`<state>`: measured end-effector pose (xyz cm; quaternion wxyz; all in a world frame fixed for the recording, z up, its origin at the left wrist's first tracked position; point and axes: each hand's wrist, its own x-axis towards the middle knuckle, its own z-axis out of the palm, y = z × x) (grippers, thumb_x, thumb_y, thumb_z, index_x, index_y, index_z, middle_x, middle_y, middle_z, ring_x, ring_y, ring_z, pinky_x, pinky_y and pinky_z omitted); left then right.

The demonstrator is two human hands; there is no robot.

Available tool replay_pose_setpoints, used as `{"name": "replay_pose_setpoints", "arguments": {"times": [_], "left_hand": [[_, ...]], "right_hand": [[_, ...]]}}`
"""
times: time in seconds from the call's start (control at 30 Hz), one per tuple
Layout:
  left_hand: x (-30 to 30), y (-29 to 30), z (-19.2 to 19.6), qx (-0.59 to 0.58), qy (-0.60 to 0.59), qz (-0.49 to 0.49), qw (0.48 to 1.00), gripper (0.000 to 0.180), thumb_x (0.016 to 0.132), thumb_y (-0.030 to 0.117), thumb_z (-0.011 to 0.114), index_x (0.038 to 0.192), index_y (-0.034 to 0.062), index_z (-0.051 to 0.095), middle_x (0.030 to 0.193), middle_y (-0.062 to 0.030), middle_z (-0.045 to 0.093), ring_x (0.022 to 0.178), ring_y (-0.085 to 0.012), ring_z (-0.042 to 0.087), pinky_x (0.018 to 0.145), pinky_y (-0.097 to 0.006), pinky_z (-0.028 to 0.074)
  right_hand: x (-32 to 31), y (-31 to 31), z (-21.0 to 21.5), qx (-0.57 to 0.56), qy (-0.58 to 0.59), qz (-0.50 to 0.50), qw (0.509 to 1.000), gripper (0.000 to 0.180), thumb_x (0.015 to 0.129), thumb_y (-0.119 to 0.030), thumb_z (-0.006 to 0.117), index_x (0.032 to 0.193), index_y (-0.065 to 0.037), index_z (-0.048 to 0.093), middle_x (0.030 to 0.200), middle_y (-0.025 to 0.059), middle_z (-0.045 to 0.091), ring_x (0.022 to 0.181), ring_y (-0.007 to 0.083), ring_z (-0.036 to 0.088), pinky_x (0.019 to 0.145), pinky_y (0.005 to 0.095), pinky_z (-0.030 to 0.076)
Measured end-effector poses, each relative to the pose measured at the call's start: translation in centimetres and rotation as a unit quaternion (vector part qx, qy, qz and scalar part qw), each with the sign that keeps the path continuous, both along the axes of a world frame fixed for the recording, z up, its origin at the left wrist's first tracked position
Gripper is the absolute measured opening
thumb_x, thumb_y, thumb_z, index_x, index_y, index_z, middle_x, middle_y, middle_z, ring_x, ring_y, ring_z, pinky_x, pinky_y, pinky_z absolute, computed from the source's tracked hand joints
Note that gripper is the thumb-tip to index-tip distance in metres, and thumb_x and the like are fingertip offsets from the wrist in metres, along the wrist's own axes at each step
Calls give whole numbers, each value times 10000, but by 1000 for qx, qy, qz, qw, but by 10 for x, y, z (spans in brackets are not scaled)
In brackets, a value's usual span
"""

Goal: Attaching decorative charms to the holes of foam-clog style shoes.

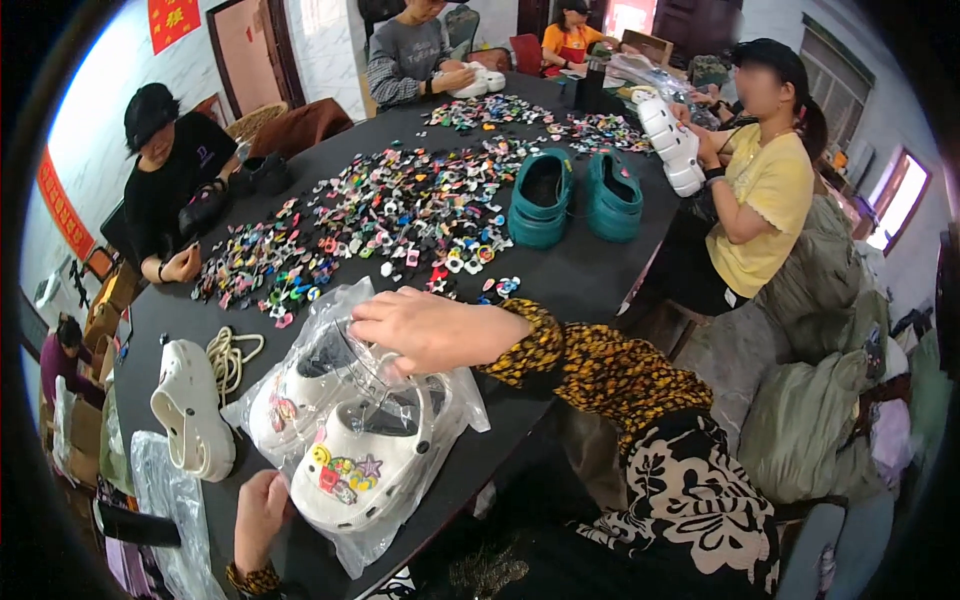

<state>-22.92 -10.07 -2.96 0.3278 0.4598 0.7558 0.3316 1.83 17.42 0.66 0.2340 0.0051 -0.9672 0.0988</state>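
Observation:
A pair of white clogs (345,478) with colourful charms on top lies in a clear plastic bag (462,405) at the table's near edge. My right hand (430,328) reaches over the heel end, thumb and fingers closed on the bag's plastic. At the toe end, on the bag's left edge, my left hand (260,508) is curled with its fingers closed at the plastic; the fingertips are partly hidden. Left of the bag, a loose white clog (190,412) rests on its side, beside a coil of cream cord (230,358).
Heaps of small colourful shoe charms (400,215) cover the dark table (590,290). Two teal clogs (541,200) stand past my right arm. Empty plastic bags (170,500) lie at the left edge. Several people sit around; one at the right holds a white clog (668,145). Sacks (805,420) fill the right floor.

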Motion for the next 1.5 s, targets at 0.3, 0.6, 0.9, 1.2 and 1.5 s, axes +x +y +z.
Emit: {"name": "replay_pose_setpoints", "arguments": {"times": [0.3,0.6,0.9,1.2,1.5], "left_hand": [[-1,-7,-1,-8,-41,17,999,380,990,306,428,880,-26,577,674,-66,590,478,-122,543,443,-237,419],[-6,8,-5,39,-89,86,991,386,969,354,445,878,0,568,603,-35,555,440,-107,533,384,-228,406],[-11,8,-22,50,-159,129,978,348,960,305,479,798,20,596,578,30,510,464,-58,437,421,-227,325],[5,1,-9,4,-162,108,981,311,961,257,475,873,-9,612,600,2,549,465,-78,475,417,-234,366],[20,-3,7,-3,-164,54,985,291,970,242,450,986,11,627,617,37,531,467,-54,403,433,-226,293]], "right_hand": [[-9,-9,0,77,-23,-128,989,226,731,-205,671,815,-24,566,845,95,563,845,274,555,774,404,429],[-20,-11,9,-151,-125,68,978,276,729,-189,658,909,19,660,825,209,632,860,329,626,788,415,479],[-40,-7,-29,204,-48,-13,978,247,670,-297,637,812,-95,636,819,80,637,918,251,547,830,413,366],[-74,4,-67,282,25,-76,956,174,694,-274,590,719,-102,599,728,59,591,843,257,544,825,438,379],[-57,-3,-47,255,15,-31,966,112,670,-254,585,675,-144,606,741,36,604,807,241,542,827,441,357]]}}
